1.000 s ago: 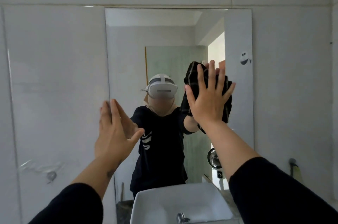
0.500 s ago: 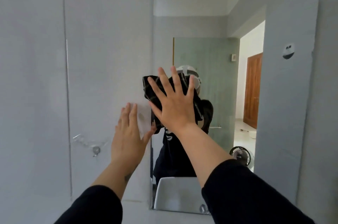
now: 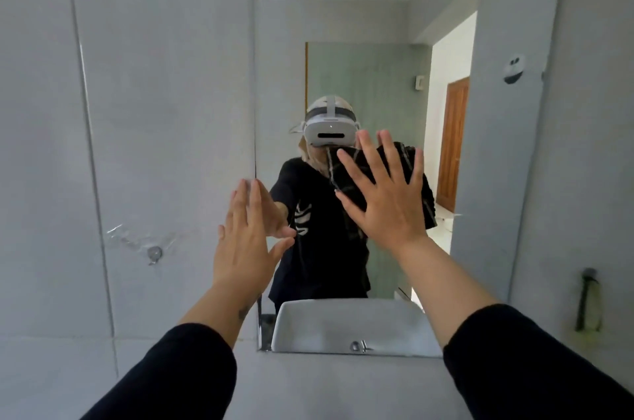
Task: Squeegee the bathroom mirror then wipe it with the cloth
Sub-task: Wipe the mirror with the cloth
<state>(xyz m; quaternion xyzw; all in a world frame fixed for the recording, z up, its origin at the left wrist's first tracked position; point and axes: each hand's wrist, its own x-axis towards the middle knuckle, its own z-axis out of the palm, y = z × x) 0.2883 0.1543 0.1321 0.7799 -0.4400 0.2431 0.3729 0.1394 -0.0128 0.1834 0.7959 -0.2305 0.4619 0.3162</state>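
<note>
The right hand (image 3: 387,200) is raised at about 2 o'clock from the frame's centre, palm flat toward the mirror (image 3: 514,179), its fingers (image 3: 389,159) spread wide and pointing up, pressing a dark checked cloth (image 3: 427,200) against the glass. The cloth shows around the hand, mostly at its 12 and 3 o'clock sides, and sits in the middle of the mirror. The right forearm runs down to 5 o'clock into a black sleeve (image 3: 521,361).

The left hand (image 3: 247,241) is lower, at about 9 o'clock from the right one, flat and upright on the mirror's left edge where glass meets the grey tiled wall (image 3: 154,110). Its fingers (image 3: 252,200) lie close together pointing to 12 o'clock, thumb out toward 2 o'clock, and it holds nothing. Its forearm slants down to 7 o'clock.

At 6 o'clock the mirror reflects a white basin (image 3: 343,323).
</note>
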